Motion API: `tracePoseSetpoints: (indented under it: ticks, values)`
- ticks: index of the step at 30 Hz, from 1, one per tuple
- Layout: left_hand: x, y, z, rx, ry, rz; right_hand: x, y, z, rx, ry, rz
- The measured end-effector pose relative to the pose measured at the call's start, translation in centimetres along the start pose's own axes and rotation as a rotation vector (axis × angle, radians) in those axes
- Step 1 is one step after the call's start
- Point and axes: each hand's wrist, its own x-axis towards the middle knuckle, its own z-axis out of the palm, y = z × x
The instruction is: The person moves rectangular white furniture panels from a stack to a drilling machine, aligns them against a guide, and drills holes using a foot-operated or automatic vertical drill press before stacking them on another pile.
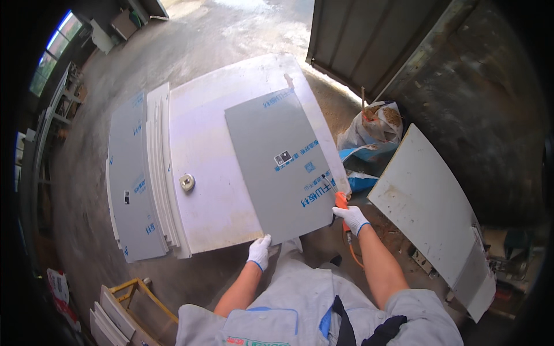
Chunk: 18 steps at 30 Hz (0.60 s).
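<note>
A grey panel [271, 135] with blue printing and a small square label lies on the white tabletop board [202, 124]. My left hand [261, 252], in a white knit glove, is closed at the near left corner of this panel; its fingertips are partly hidden. In my right hand [351, 219], gloved alike, is an orange air blow gun [341, 202]. Its thin metal nozzle [329, 183] reaches over the panel's right edge, and an orange hose [353, 254] hangs from its lower end. A round tape measure [187, 183] rests on the white board, left of the panel.
Stacked white panels [158, 173] and another grey printed panel [130, 190] lie on the left. To the right stand a filled woven sack [375, 127] and a leaning pale board [427, 202]. A yellow frame [141, 285] is at lower left, a metal door [369, 43] beyond.
</note>
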Motion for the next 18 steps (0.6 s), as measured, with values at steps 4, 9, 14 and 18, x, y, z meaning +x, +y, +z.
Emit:
tracePoseSetpoints:
  ticks: [4,9,14,18]
  values:
    - [-3.7,-0.5,0.1,0.276,-0.065,-0.022,-2.5,0.2,-3.4,-0.035,-0.072,-0.032]
    - [-1.6,-0.8,0.6,-0.084,-0.276,-0.152,-10.2,3.3,-8.9,-0.376,-0.015,-0.052]
    - [1.7,8.1,13.6,-0.389,-0.096,0.013,-23.2,1.0,-12.4,-0.576,0.114,-0.26]
    - [3.0,4.5,23.8,-0.483,-0.53,0.308,-34.6,4.9,-18.1,-0.649,0.465,-0.677]
